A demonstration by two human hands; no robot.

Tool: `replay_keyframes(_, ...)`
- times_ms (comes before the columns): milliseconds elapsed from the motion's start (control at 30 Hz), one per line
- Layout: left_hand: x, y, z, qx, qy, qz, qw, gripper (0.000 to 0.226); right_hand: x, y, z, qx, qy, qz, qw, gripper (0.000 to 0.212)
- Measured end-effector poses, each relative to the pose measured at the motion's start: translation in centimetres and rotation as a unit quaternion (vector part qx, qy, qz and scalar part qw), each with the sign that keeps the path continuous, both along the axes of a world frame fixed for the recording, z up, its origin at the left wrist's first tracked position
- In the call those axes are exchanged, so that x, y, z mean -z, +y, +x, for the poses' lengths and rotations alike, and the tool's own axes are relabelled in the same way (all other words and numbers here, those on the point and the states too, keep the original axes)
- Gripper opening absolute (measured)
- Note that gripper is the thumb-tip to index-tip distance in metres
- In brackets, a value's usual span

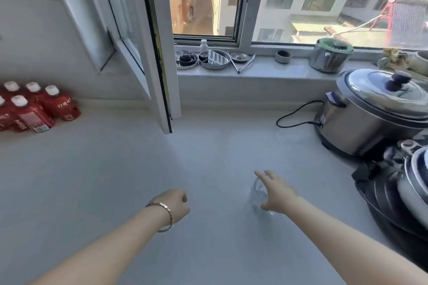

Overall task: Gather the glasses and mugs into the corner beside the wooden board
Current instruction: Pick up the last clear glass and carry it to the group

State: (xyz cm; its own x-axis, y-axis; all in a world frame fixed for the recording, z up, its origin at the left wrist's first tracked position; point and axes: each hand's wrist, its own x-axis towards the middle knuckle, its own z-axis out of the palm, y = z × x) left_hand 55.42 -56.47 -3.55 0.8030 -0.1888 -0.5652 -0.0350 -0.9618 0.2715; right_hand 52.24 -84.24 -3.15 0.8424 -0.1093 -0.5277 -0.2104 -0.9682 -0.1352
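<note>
One counter: the pale grey worktop (115,169) lay broad and bare before me, smooth enough to let glass slide.
Room: an open white-framed window (159,53) stood behind it; no wooden board showed.
Cooker: the steel electric pot with its lid (370,113) sat well right.
Right hand (275,192): spread wide around the clear glass tumbler (258,194), grip not yet closed.
Left hand (177,203): loosely curled, holding nothing.
Glass: light, slick and fragile, I judged; best taken around its wall.
</note>
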Motion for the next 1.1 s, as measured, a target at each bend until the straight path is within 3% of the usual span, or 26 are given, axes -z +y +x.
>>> replay_keyframes(267,0.6,0.6,-3.5,-0.171,0.018,0.033,0.984,0.032,0.2,-1.3,2.6,-0.127,-0.008,0.035,0.991,0.085)
replay_keyframes(400,-0.3,1.0,-7.5,-0.264,0.029,0.049,0.963,0.034,-0.7,2.5,3.9,-0.244,-0.033,0.067,0.967,0.088)
replay_keyframes(700,-3.0,6.2,-22.6,-0.487,0.001,0.043,0.872,0.025,-5.2,19.4,-1.8,-0.513,-0.056,0.145,0.844,0.093)
replay_keyframes(967,-5.2,12.1,-43.1,-0.648,0.004,0.056,0.760,0.029,-7.9,33.2,-18.3,-0.665,-0.046,0.174,0.725,0.090)
replay_keyframes(1100,-6.1,14.7,-54.6,-0.692,0.016,0.059,0.720,0.028,-7.8,39.3,-28.4,-0.713,-0.030,0.161,0.682,0.092)
